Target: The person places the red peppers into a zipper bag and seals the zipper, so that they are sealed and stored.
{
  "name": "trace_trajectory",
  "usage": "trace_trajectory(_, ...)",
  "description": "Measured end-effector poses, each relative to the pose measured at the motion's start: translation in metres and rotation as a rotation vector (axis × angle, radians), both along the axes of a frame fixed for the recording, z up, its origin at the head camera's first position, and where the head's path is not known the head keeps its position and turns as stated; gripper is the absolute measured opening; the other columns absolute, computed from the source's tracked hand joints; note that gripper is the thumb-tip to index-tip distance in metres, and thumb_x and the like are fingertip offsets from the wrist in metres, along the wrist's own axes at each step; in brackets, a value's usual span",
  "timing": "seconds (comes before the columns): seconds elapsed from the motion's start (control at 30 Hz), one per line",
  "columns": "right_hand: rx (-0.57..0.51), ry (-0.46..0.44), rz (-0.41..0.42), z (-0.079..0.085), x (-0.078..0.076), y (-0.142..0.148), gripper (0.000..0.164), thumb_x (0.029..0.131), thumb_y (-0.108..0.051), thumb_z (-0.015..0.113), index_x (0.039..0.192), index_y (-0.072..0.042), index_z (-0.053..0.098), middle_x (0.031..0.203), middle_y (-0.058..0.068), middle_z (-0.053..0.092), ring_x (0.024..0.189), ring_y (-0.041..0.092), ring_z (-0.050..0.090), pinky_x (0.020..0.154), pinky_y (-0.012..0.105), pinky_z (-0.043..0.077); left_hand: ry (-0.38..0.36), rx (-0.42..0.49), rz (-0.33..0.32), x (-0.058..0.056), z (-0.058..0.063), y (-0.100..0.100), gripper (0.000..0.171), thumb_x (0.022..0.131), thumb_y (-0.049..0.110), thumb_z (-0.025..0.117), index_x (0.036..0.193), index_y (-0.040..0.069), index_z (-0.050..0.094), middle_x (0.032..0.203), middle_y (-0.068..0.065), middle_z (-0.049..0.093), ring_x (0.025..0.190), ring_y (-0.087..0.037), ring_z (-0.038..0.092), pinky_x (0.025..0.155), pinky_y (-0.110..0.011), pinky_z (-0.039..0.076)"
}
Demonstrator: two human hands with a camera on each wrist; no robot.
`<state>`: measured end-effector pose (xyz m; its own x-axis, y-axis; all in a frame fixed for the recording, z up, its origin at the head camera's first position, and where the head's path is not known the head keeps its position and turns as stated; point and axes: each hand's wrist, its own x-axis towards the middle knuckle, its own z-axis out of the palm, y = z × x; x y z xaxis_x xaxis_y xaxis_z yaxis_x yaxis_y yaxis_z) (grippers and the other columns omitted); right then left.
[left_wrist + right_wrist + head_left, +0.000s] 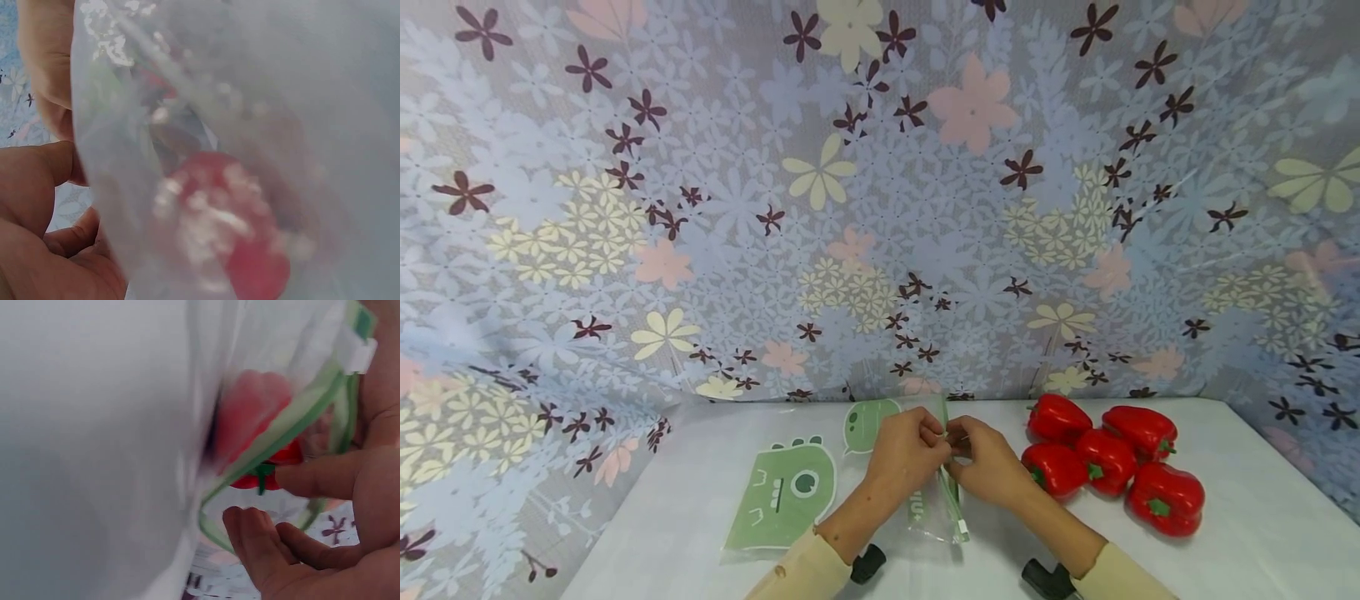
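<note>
A clear zip bag (872,417) with a green cartoon print lies between my hands in the head view, its green zip edge on the right and a white slider (961,528) at the near end. My left hand (906,454) grips the edge of the mouth. My right hand (992,467) holds the same edge from the other side, fingertips close to the left ones. In the right wrist view the mouth gapes, with the thumb (319,478) at the opening. A red bell pepper (256,419) shows there through mouth and film. Blurred plastic (312,156) fills most of the left wrist view.
Several red bell peppers (1105,458) sit grouped on the white table (1247,467) at the right. Flat on the left is another bag (797,492) with a green one-eyed monster. A flowered cloth (880,208) hangs behind and along the sides.
</note>
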<state>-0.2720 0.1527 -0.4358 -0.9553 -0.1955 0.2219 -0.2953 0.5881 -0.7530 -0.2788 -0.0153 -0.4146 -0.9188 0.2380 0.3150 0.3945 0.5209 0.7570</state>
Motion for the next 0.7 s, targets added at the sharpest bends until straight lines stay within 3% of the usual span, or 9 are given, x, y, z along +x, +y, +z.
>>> trace_trajectory(0.23, 0.011, 0.055, 0.05, 0.008, 0.012, 0.006, 0.043, 0.085, 0.001, 0.08, 0.125, 0.003, 0.063, 0.108, 0.006, 0.068, 0.1, 0.025, 0.071, 0.092, 0.042, 0.061, 0.0, -0.002, -0.012, 0.0, -0.001, 0.0, 0.011, 0.084, 0.006, 0.075, 0.094, 0.007, 0.073, 0.071, 0.007, 0.066, 0.057, -0.002, 0.056, 0.05, -0.022, 0.049)
trace_trajectory(0.4, 0.032, 0.116, 0.094, 0.007, 0.019, 0.012, 0.053, 0.084, 0.003, 0.08, 0.132, 0.004, 0.058, 0.109, 0.007, 0.067, 0.103, 0.027, 0.071, 0.091, 0.041, 0.062, -0.006, -0.008, -0.013, 0.0, -0.002, -0.001, 0.01, 0.085, 0.007, 0.075, 0.095, 0.009, 0.073, 0.071, 0.008, 0.066, 0.057, -0.002, 0.056, 0.051, -0.022, 0.049)
trace_trajectory(0.7, 0.191, 0.26, 0.107, 0.009, 0.036, 0.026, 0.062, 0.081, -0.001, 0.085, 0.136, -0.003, 0.056, 0.119, 0.005, 0.065, 0.109, 0.023, 0.066, 0.094, 0.041, 0.06, -0.017, 0.006, -0.025, -0.001, -0.003, -0.001, 0.011, 0.084, 0.006, 0.074, 0.095, 0.009, 0.073, 0.072, 0.008, 0.066, 0.057, -0.003, 0.056, 0.051, -0.023, 0.049)
